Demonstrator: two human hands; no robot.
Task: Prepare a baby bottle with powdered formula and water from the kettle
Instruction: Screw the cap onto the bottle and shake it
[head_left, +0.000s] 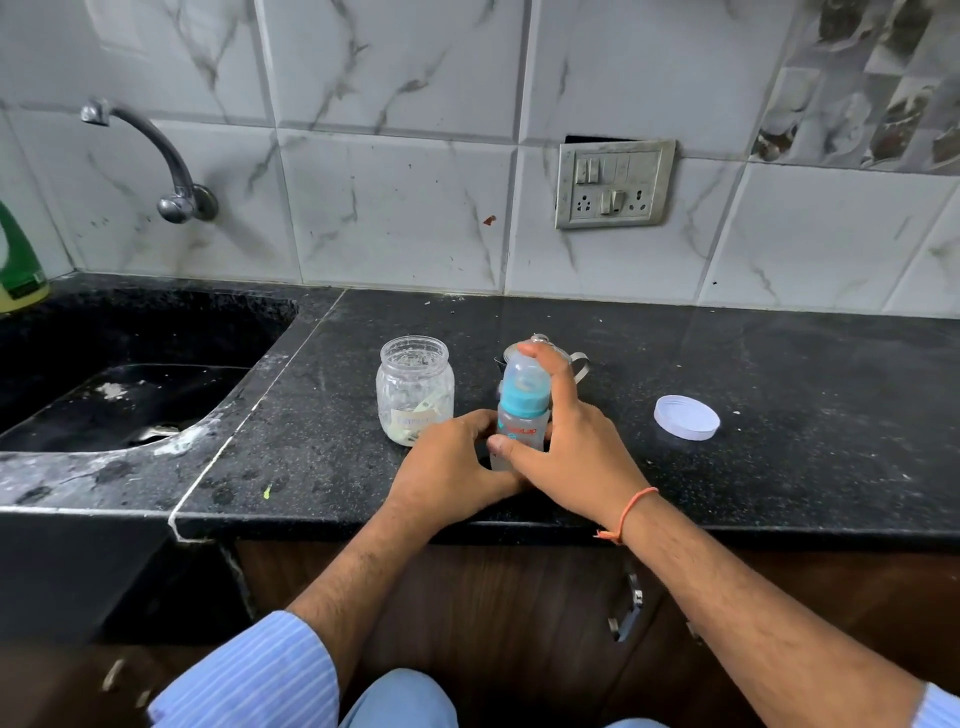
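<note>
A clear baby bottle (522, 418) with a teal collar and a clear cap stands upright on the black counter (779, 395). My left hand (452, 460) wraps its lower part from the left. My right hand (566, 441) holds it from the right, fingers reaching up over the cap. Just left of the bottle stands an open clear jar (414, 387) with a little pale powder at the bottom. A small steel kettle (574, 361) is mostly hidden behind the bottle and my right hand. The jar's white lid (687, 417) lies on the counter to the right.
A black sink (119, 384) with a wall tap (156, 156) lies at the left. A green bottle (18, 265) stands at the sink's far left corner. A switch and socket plate (613, 184) is on the tiled wall. Cabinet handles (626, 613) sit below the counter edge.
</note>
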